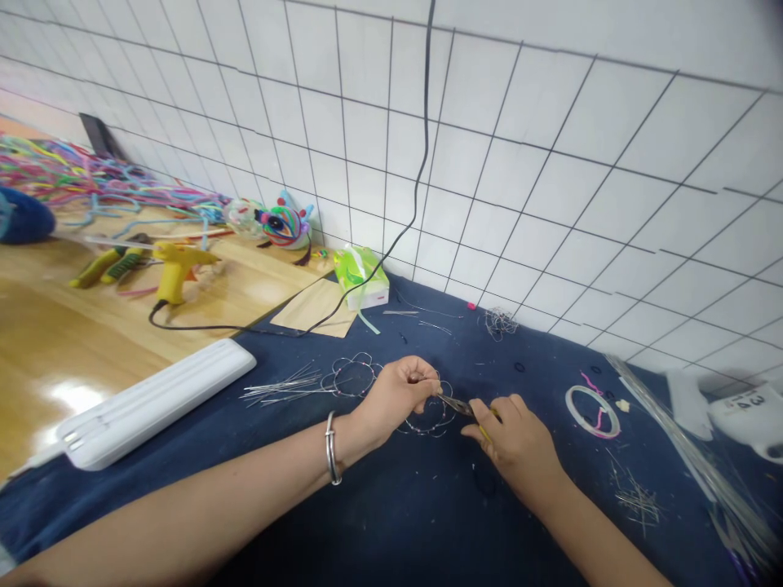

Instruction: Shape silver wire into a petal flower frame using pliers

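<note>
My left hand (400, 394), with a silver bangle on its wrist, pinches a flower-shaped wire frame (428, 428) just above the dark blue cloth. My right hand (510, 432) is closed around pliers (457, 404) with a yellow handle. Their jaws point left and meet the wire at my left fingertips; the exact grip point is too small to make out. A second looped wire flower (356, 377) lies left of my left hand, beside a bundle of straight wires (286, 386).
A white power strip (159, 399) lies left, near a yellow glue gun (177, 269) whose black cord crosses the cloth. A tissue pack (362, 277) stands by the tiled wall. Wire scraps (637, 499), a ribbon roll (592, 412) and long wires (697, 452) lie right.
</note>
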A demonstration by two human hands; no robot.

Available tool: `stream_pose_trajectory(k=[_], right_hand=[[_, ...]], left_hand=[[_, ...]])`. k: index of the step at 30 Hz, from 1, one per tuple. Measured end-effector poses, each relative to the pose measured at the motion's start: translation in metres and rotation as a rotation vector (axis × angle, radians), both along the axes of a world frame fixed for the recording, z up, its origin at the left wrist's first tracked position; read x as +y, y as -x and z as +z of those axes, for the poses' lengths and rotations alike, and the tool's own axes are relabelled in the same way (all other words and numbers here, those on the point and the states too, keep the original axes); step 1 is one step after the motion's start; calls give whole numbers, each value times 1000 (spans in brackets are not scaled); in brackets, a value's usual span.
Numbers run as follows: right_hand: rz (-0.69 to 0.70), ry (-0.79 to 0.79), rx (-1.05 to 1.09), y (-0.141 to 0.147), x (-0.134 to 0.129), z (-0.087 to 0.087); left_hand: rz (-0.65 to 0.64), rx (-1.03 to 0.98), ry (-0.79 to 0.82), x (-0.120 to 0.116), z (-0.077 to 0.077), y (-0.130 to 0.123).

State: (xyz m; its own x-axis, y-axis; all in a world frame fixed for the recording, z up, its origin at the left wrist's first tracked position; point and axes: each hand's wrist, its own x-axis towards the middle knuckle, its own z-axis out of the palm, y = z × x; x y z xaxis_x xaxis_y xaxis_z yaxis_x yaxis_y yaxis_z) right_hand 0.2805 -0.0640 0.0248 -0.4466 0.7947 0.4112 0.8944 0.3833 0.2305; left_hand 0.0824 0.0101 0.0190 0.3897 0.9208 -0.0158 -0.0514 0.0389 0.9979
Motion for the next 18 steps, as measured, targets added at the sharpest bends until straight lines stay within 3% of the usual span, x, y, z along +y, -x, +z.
stream_pose_trajectory(k=[18], right_hand=[[-49, 173, 218, 4, -5, -4]], left_hand=[[20, 31, -136, -4, 7, 1]])
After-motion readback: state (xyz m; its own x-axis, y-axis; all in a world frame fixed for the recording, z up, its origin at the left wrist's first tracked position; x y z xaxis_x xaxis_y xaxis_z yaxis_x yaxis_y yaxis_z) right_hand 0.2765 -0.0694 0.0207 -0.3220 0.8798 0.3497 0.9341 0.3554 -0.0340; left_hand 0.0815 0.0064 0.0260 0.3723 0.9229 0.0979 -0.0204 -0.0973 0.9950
